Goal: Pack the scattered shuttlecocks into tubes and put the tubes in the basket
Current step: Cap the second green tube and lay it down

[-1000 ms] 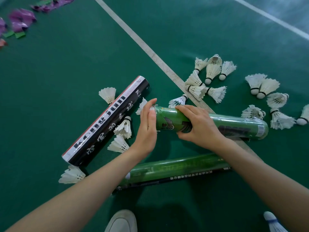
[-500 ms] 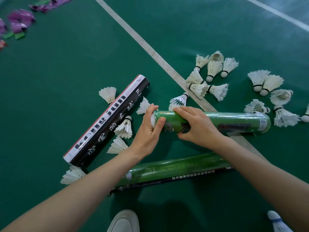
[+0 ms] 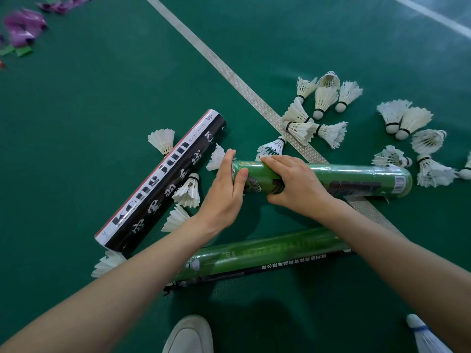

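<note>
Head view, left to right. Purple and green scraps [image 3: 24,28] lie blurred at the far left on the green court floor [image 3: 89,110]. A black tube [image 3: 160,180] lies slantwise, with a white panel lettered "Kong Jun" and "BADMINTON", a red stripe, and white Chinese characters that cannot be read with certainty. Six loose shuttlecocks lie around it: one [image 3: 162,140] on its far side, one [image 3: 216,158] near its upper end, two [image 3: 188,191] just beside its near side, one [image 3: 175,219] below those, and one [image 3: 108,263] at its lower end. The left hand [image 3: 224,197] closes over the left end of a green tube [image 3: 339,177], fingers [image 3: 239,178] clamped on its rim. The right hand [image 3: 297,186] wraps the same tube near that end, fingers clamped on its body. This tube lies crosswise over the white court line [image 3: 229,75]; a barcode label sits at its right end, and its dark lettering is too glossy to read. A second green tube [image 3: 267,253] lies nearer the person, under the forearms, with a black strip of Chinese print. Beyond the line, about sixteen shuttlecocks [image 3: 322,98] lie scattered. A white shoe [image 3: 190,335] shows at the bottom edge, and one further shuttlecock [image 3: 423,337] lies at the bottom right.
</note>
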Demonstrator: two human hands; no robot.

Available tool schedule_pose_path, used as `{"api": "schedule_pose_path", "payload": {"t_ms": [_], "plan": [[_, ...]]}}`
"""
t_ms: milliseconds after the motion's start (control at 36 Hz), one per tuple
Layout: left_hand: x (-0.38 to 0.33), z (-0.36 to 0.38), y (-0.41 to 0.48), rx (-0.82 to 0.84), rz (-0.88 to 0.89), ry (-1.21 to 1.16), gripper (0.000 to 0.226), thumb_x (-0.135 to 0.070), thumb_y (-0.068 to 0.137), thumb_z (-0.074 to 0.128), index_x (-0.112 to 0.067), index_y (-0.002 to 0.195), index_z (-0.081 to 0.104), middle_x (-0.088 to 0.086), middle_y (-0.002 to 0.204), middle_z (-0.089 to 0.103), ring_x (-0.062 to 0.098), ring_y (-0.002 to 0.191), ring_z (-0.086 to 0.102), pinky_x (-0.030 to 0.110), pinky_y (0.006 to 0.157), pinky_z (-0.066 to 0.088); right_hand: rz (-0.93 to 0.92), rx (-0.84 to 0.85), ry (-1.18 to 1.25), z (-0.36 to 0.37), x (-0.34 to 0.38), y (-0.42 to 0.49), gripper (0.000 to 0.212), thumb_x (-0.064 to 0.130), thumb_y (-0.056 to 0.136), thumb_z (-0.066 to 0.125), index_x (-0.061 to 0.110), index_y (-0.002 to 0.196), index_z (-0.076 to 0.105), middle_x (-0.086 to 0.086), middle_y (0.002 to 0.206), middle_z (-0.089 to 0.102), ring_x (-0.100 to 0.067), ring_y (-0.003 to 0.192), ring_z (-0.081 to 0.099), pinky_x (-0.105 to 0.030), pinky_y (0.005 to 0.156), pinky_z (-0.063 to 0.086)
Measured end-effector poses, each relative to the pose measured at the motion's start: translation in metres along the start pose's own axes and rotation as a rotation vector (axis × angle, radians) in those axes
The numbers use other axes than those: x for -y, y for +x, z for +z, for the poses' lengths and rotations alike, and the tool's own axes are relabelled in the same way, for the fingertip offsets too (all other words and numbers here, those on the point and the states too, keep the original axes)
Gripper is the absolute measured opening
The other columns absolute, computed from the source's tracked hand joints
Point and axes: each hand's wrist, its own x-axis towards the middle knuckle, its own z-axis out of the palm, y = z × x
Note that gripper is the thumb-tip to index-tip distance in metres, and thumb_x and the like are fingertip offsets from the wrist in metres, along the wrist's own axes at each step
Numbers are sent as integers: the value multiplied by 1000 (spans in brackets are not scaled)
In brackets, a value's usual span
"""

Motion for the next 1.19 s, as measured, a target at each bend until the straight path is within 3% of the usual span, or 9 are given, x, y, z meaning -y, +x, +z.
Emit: {"api": "schedule_pose_path", "payload": {"t_ms": [250,444,500,611,750,861,972,1083,1194], "plan": [[4,4,-1,-11,-48,36,58,-40,102,28,-21,153,7,1,157,24,16,140,30,41,114,27,5,11,-18,7,2,0,81,22,66,77,7,139,45,-10,133,52,-28,124,44,-34,107,24],[-1,11,4,-30,-190,-117,59,-36,103,28,-18,153,2,5,156,23,20,141,28,35,116,22,38,-13,-17,13,3,2,80,22,67,76,11,140,43,-8,134,50,-26,125,41,-30,106,20],[-6,12,7,-91,-215,-163,55,-35,103,30,-17,152,10,3,150,33,19,135,35,28,107,29,53,-43,0,13,4,3,80,22,67,76,11,140,44,-7,134,51,-25,124,42,-30,106,21],[-13,14,9,-262,-187,-198,44,-34,102,37,-18,143,33,-10,112,57,6,100,54,14,77,36,53,-81,11,11,4,7,80,22,68,76,11,140,43,-7,133,51,-25,124,43,-31,106,22],[-11,20,-7,-325,-98,-188,47,-30,100,44,-17,144,35,-17,119,56,-8,107,51,7,89,36,21,-91,-2,11,1,2,79,24,68,76,12,139,45,-6,133,52,-25,124,44,-35,107,25],[-11,24,-15,-350,-56,-133,52,-32,101,40,-16,149,29,-2,143,47,6,128,44,25,106,38,-3,-87,-23,9,1,-1,79,24,67,79,9,138,47,-9,131,55,-27,122,48,-36,106,29],[-12,22,-11,-354,-29,-30,51,-33,101,36,-18,149,28,15,129,58,33,111,58,46,91,48,10,-87,-28,5,2,1,80,24,67,79,7,138,47,-10,130,56,-28,120,49,-36,105,29],[-8,21,-6,-353,10,82,50,-32,101,35,-17,148,28,20,106,66,38,86,62,45,72,51,13,-80,-45,4,1,6,80,24,66,79,6,137,47,-9,128,57,-29,119,50,-37,105,31],[-2,20,-7,-320,-22,91,51,-32,102,33,-20,150,23,18,109,64,38,88,61,43,72,51,29,-72,-47,11,1,6,80,24,68,78,9,140,45,-8,132,54,-26,122,47,-35,107,28]]}}
